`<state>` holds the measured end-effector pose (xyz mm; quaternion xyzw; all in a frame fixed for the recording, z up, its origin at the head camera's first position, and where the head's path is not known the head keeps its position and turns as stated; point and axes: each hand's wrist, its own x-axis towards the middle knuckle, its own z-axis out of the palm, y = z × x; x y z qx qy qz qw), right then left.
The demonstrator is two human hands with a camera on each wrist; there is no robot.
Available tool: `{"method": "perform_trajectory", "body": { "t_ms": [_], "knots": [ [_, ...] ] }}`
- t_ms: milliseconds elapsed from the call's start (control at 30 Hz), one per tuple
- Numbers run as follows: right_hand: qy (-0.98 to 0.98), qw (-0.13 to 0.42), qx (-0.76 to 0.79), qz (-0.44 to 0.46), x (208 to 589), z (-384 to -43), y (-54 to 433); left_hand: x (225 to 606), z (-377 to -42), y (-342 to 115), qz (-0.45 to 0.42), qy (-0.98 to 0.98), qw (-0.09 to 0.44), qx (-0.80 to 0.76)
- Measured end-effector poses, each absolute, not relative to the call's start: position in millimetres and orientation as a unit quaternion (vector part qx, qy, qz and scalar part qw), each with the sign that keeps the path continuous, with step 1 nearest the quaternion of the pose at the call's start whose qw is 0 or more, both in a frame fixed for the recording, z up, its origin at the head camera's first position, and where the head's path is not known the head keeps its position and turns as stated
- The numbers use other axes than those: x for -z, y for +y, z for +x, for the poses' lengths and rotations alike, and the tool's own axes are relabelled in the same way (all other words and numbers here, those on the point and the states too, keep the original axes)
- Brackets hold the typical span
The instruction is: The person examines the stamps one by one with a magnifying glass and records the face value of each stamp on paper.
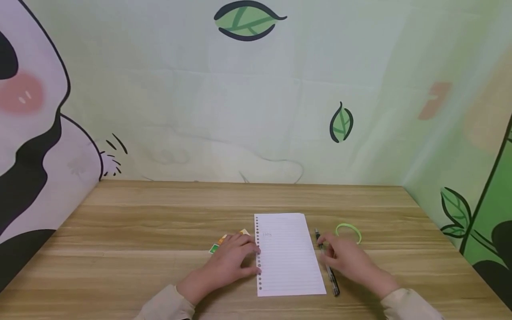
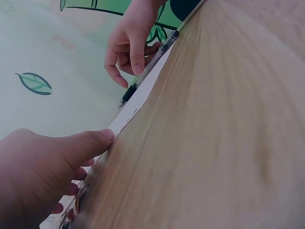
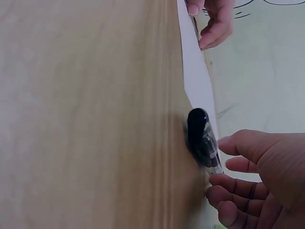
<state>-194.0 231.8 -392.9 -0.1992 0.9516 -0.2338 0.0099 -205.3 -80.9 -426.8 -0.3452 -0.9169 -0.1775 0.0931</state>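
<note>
A sheet of lined loose-leaf paper, punched with holes down its left side, lies on the table with small handwriting near its top. My left hand rests at that left side, its thumb and fingertips on the holed edge; the left wrist view shows the thumb along it. Beside the paper's right edge lies a clear-barrelled black pen, tip pointing away from me. My right hand hovers over the pen, fingers loosely bent. In the right wrist view the pen shows close to the thumb and fingers.
Partly covered by my left hand are colourful cards or stickers, orange and green. A light green ring lies just beyond my right hand. Behind the wooden table hangs a backdrop printed with leaves and a panda.
</note>
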Motion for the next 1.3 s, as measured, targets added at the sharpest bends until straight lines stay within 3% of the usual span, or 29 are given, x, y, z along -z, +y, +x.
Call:
{"method": "perform_trajectory", "body": {
  "t_ms": [633,967,1300],
  "knots": [
    [0.955,0.0,0.222,-0.199,396.9,-194.2,224.5,426.0,-204.9,-80.0,-0.352,-0.913,0.099,0.18],
    [0.943,-0.062,0.245,-0.217,378.4,-196.1,223.3,426.0,-204.3,-81.4,-0.351,-0.914,0.099,0.18],
    [0.927,-0.089,0.29,-0.221,360.5,-197.8,220.3,427.9,-205.1,-81.8,-0.354,-0.911,0.106,0.181]
  ]
}}
